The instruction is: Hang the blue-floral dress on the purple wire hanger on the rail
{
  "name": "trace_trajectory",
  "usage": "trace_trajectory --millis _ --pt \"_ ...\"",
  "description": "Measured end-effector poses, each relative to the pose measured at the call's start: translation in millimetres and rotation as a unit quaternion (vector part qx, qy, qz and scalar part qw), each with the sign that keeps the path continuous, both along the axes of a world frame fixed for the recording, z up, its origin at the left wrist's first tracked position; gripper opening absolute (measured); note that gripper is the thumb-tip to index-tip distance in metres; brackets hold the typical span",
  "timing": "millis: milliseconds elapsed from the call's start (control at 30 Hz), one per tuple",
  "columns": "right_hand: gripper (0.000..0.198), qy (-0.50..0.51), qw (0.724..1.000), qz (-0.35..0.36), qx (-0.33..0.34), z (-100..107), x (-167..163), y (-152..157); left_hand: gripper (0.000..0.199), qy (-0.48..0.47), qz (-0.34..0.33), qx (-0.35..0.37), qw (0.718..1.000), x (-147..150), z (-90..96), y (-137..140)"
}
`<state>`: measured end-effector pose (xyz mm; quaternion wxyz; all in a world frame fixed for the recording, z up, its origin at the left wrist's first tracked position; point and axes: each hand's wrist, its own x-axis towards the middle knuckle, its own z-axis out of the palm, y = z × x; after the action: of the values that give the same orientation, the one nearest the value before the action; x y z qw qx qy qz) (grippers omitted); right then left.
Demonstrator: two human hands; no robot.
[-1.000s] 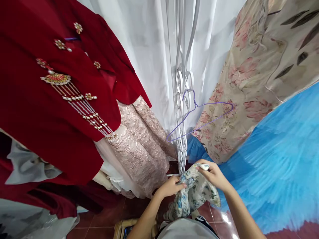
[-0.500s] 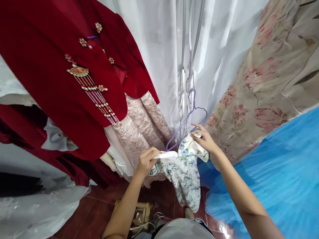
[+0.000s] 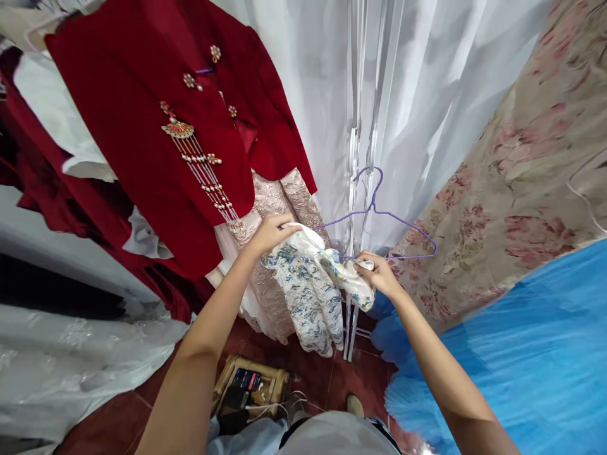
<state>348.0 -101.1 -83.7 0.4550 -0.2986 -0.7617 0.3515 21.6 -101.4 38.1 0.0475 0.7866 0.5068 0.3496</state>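
A small white garment with a blue and yellow floral print point(image 3: 308, 291) hangs between my two hands. My left hand point(image 3: 275, 234) is closed on its white upper edge at the left. Pinched in my right hand point(image 3: 377, 272) is the right part of the same garment, bunched near a sleeve-like piece. A purple clothes hanger point(image 3: 403, 221) runs behind and above the garment, its left arm reaching the white edge and its right arm sticking out past my right hand. Its hook points up in front of a white metal rack point(image 3: 353, 189). How the hanger is held is partly hidden.
At the left hangs a red jacket with beaded brooches point(image 3: 156, 126) over a pale pink brocade skirt point(image 3: 279, 196). Floral cloth point(image 3: 516, 189) and blue tulle point(image 3: 497, 354) fill the right. A wooden stool point(image 3: 272, 379) with a phone and cables stands on the red tiled floor.
The garment and my left hand have moved up and left. The hanger has swung from a tilt to nearly level, spreading further right. My view has shifted, showing more of the stool.
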Motion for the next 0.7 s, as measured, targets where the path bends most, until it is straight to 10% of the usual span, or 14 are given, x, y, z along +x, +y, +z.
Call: trace_trajectory --millis 267,467,700 --pt "0.019 0.015 0.999 -0.044 0.011 -4 -30 -13 0.022 0.104 -0.128 -0.04 0.986 71 27.8 36" --pt "0.014 0.057 0.979 -0.177 0.089 -10 -29 -43 0.039 0.043 -0.007 -0.046 0.998 64 -13.2 39" --pt "0.022 0.172 0.81 -0.541 0.144 -6 38 -48 0.033 0.046 -0.042 -0.009 0.998 45 -21.7 26"
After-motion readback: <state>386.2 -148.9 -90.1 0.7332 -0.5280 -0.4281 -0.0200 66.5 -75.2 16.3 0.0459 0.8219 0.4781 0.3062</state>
